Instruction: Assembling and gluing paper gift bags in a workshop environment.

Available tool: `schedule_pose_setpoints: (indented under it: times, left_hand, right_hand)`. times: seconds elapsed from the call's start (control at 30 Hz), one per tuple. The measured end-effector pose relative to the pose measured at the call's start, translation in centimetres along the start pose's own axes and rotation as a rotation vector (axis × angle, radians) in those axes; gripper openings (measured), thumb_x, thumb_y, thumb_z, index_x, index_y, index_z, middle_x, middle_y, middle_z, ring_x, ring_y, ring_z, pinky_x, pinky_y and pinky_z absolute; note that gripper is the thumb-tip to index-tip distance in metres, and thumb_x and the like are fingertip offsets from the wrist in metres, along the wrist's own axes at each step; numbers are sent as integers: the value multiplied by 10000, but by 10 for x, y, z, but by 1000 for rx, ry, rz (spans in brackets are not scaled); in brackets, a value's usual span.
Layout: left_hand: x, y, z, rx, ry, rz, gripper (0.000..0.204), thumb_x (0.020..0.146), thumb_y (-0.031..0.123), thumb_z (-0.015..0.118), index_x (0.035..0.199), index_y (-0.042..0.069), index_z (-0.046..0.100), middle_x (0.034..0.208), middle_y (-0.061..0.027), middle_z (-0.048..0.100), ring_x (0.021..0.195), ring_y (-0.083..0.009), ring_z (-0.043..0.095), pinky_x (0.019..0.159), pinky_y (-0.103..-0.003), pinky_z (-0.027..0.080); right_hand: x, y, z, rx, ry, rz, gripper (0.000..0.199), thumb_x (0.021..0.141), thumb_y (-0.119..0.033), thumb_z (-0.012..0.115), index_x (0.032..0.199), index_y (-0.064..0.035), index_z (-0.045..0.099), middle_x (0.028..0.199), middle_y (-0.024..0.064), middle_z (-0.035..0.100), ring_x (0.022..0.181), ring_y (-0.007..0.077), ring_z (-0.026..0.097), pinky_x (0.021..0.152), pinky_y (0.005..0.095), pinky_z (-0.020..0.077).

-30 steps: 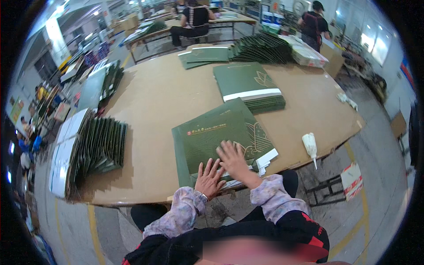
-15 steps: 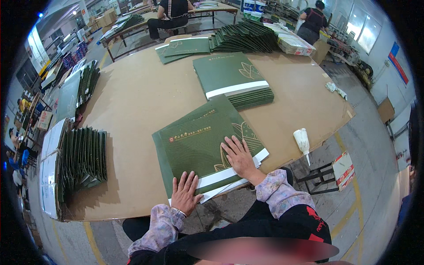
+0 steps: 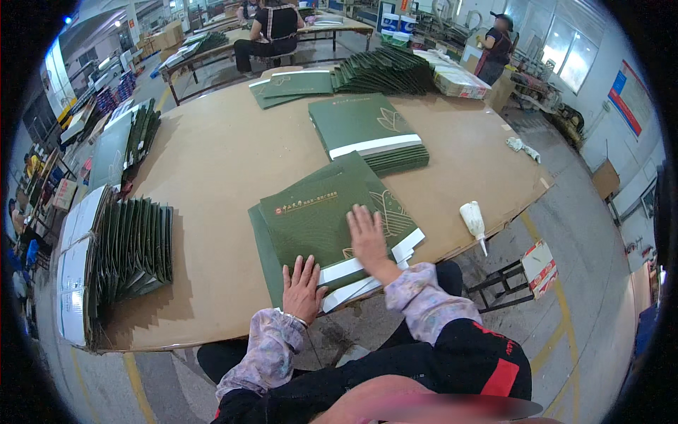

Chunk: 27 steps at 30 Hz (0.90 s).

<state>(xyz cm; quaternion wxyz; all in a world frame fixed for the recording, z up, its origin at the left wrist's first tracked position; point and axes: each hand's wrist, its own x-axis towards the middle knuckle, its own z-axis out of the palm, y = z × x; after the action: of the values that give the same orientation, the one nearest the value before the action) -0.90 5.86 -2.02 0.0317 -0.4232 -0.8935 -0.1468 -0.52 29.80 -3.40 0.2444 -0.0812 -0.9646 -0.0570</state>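
A broad brown surface carries green printed folders in several lots; at its near edge, under a worker's two hands, lies the pile of green sheets, its layers askew and, by appearance, partway through handling; a bundle of fanned green folders stands at the left, tied with string on its pale side; beyond the pile, apart from it, a squared green stack looks further along; how many sheets are left cannot be told.

The left hand lies at the pile's lower left corner, the right hand, slightly blurred, on its lower right; each grip is apart, fingers extended, clamped on nothing; a white bottle lies to the right; uneven white strips line the pile's near edge, seemingly not yet aligned.
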Motion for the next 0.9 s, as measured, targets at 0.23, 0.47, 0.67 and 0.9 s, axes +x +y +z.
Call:
schedule_pose_setpoints:
  times: [0.23,0.47,0.67,0.9]
  left_hand:
    - [-1,-4,15,23,38,23,561,942,326,457,1417,37,378,1520,-92,308,1437,-267,205,1171,-492,110]
    - [-1,-2,1,-29,-59,17,562,940,283,452,1440,52,342,1544,-101,255,1445,-280,177,1170,-486,95]
    - [2,0,-4,3,-63,10,545,938,298,465,1428,76,373,1530,-89,285,1442,-267,186,1171,-487,98]
    - [2,1,-4,-41,-39,12,539,934,274,451,1425,64,378,1529,-105,287,1440,-298,182,1168,-510,90]
  right_hand:
    - [-7,-75,-13,430,-14,-296,498,888,-148,477,1383,-102,449,1481,119,368,1382,282,330,1134,515,210]
    - [2,20,-26,314,-70,-357,493,868,-139,518,1356,-89,470,1471,92,384,1378,262,333,1138,483,223]
    - [3,26,-23,382,-95,-309,502,843,-107,530,1342,-76,483,1459,91,401,1377,261,338,1146,466,212]
    - [-2,2,-12,252,-105,-268,487,867,-119,465,1351,-61,476,1456,119,402,1376,285,338,1148,487,201]
